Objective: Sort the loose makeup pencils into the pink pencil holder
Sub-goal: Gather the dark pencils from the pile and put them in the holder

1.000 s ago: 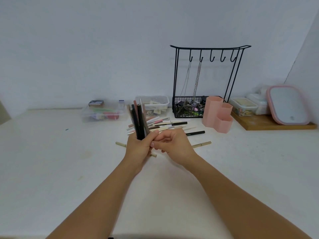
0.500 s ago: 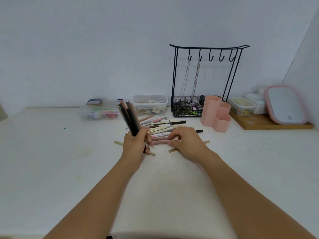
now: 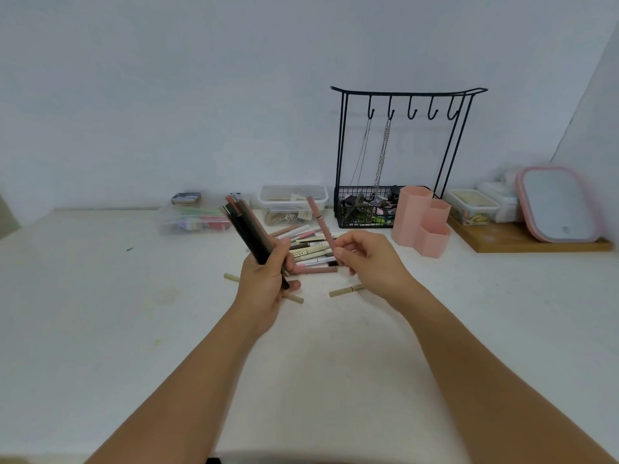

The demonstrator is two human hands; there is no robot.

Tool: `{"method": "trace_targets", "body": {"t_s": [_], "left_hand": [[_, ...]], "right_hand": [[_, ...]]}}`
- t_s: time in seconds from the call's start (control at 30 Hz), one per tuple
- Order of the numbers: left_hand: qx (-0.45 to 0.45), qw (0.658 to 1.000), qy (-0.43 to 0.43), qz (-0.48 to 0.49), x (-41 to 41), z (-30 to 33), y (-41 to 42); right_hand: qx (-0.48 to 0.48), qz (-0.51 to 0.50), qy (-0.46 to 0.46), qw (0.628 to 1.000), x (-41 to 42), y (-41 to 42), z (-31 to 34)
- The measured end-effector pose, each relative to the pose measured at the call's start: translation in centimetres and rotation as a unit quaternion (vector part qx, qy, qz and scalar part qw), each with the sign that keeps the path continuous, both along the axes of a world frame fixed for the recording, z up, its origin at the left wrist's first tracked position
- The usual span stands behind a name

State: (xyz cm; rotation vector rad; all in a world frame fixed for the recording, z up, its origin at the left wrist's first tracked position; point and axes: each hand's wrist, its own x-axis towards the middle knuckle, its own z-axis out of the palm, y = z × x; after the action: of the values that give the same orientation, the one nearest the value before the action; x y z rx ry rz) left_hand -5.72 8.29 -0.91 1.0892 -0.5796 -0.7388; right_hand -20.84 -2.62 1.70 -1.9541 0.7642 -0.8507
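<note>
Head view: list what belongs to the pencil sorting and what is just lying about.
Job:
pink pencil holder
pencil bundle in left hand
pink pencil in right hand
loose pencils

Lying about:
black jewelry rack
clear boxes
pink mirror
wooden tray

We count two hands: our left hand [image 3: 264, 283] grips one bundle of pencils [image 3: 246, 231], number within unclear; our right hand [image 3: 370, 259] pinches one pink pencil [image 3: 321, 226]. One loose pile of pencils [image 3: 310, 251], uncountable. One pink pencil holder [image 3: 422, 226], three compartments. One black wire stand [image 3: 402, 155], five hooks, two chains. Four clear boxes.
</note>
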Motion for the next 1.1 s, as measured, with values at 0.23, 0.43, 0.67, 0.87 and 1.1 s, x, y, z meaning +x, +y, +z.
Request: {"method": "trace_targets", "body": {"t_s": [0.23, 0.43, 0.67, 0.87, 1.1], "left_hand": [[0.018, 0.996, -0.058, -0.06, -0.7, -0.4, 0.2], [0.031, 0.997, -0.043, -0.062, -0.8, -0.4, 0.1], [0.033, 0.995, -0.038, -0.087, -1.1, -0.4, -0.2], [0.039, 0.997, -0.025, -0.065, -0.5, -0.5, -0.2], [0.027, 1.0, -0.013, 0.006, -0.4, 0.0, -0.4]], "right_hand": [[0.172, 0.13, -0.132, 0.967, 2.0, 2.9, -0.6], [0.153, 0.123, -0.158, 0.968, 2.5, 3.8, -0.9], [0.141, 0.083, -0.172, 0.971, 2.6, 4.0, -1.6], [0.066, 0.11, -0.137, 0.982, 3.0, 4.1, -2.2], [-0.052, -0.059, -0.034, 0.996, 1.8, 0.7, -1.3]]}}
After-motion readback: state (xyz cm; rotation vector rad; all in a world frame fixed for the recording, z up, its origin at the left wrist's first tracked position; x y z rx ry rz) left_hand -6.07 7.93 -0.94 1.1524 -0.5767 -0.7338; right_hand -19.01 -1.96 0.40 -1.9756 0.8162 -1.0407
